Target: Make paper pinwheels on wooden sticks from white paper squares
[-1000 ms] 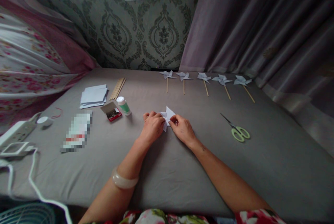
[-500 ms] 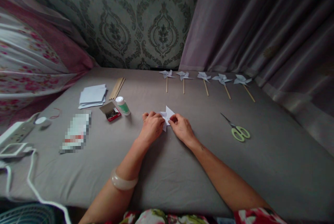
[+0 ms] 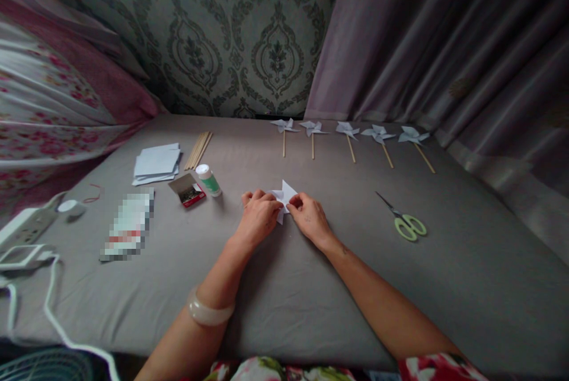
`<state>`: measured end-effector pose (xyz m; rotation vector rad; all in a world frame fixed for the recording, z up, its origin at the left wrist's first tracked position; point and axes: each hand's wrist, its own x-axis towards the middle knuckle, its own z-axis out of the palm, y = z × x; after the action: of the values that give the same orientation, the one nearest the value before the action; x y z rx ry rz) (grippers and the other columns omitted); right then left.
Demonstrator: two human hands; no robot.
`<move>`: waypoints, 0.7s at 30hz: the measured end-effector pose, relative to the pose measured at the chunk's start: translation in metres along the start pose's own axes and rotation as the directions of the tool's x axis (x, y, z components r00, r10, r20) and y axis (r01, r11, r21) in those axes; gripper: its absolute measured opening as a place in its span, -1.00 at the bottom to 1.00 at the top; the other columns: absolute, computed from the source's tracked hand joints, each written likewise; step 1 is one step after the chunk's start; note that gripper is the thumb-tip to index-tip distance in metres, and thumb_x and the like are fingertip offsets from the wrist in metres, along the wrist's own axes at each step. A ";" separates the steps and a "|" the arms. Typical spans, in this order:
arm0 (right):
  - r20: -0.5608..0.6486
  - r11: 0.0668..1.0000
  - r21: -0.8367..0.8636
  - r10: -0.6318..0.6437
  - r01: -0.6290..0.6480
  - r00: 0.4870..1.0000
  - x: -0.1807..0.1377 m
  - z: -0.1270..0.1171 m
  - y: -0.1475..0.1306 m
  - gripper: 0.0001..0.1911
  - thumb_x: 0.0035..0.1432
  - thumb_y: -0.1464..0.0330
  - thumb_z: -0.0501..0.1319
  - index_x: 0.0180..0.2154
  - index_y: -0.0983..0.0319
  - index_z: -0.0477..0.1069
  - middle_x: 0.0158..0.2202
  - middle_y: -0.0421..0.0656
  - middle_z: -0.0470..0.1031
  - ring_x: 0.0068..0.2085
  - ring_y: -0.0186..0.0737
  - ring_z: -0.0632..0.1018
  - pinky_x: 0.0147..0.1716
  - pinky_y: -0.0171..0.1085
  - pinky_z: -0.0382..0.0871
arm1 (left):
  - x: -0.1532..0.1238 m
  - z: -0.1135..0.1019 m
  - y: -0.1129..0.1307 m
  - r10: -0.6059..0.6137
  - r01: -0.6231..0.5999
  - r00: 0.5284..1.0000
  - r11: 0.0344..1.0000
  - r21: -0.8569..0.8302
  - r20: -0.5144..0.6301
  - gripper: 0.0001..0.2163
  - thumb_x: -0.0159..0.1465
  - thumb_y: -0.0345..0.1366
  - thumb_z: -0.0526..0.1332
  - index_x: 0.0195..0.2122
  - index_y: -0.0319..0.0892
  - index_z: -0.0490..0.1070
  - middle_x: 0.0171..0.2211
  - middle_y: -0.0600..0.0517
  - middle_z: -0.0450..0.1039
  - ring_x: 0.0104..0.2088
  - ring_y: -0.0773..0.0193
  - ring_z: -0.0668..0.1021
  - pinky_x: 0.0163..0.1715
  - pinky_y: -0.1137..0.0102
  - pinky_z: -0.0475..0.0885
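Observation:
A white paper pinwheel point(image 3: 287, 192) without a stick lies low over the grey cloth in the middle, its pointed blades showing between my hands. My left hand point(image 3: 261, 212) is closed on its left side, fingers bent over the paper and hiding part of it. On the right edge, my right hand point(image 3: 309, 215) pinches the paper between thumb and fingertips. To the left stand a white and green glue bottle point(image 3: 208, 181) and an open small red box point(image 3: 191, 192) of small metal pieces. Green-handled scissors point(image 3: 405, 222) lie off to the right.
Several finished pinwheels on sticks point(image 3: 348, 132) lie in a row at the back right. Wooden sticks point(image 3: 198, 151) and a stack of white paper point(image 3: 156, 163) are at the back left. A blurred packet point(image 3: 128, 224), a power strip point(image 3: 29, 230) and a white cable point(image 3: 56, 316) occupy the left.
Almost nothing differs. Both hands stay on the paper pinwheel in the same place, and the view has shifted very slightly.

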<state>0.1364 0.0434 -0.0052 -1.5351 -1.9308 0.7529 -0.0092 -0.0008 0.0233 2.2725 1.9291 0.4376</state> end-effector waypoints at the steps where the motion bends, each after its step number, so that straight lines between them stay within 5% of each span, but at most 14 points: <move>1: 0.000 1.000 0.001 -0.001 0.001 1.000 0.000 0.000 0.000 -0.96 0.05 0.38 0.24 -0.37 0.20 0.44 -0.43 -0.15 0.55 -0.40 -0.22 0.53 -0.33 -0.27 0.35 | 0.000 0.000 0.000 0.004 -0.004 1.000 1.000 0.006 0.001 -0.76 0.28 -0.34 0.08 -0.23 -0.02 0.56 -0.22 -0.05 0.55 -0.14 0.07 0.38 -0.13 0.13 0.05; 21: 0.077 0.995 -0.089 0.049 -0.042 0.996 -0.001 -0.005 -0.011 -0.89 0.12 0.37 0.20 -0.28 0.24 0.46 -0.31 -0.11 0.58 -0.29 -0.21 0.55 -0.28 -0.29 0.32 | -0.002 0.001 0.001 0.035 -0.037 0.999 0.997 0.068 0.034 -0.74 0.28 -0.36 0.07 -0.25 0.00 0.58 -0.22 -0.05 0.51 -0.13 0.07 0.36 -0.13 0.13 0.04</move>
<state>0.1333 0.0405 0.0057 -1.6293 -2.0162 0.7690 -0.0080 -0.0026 0.0228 2.3442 1.9190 0.3404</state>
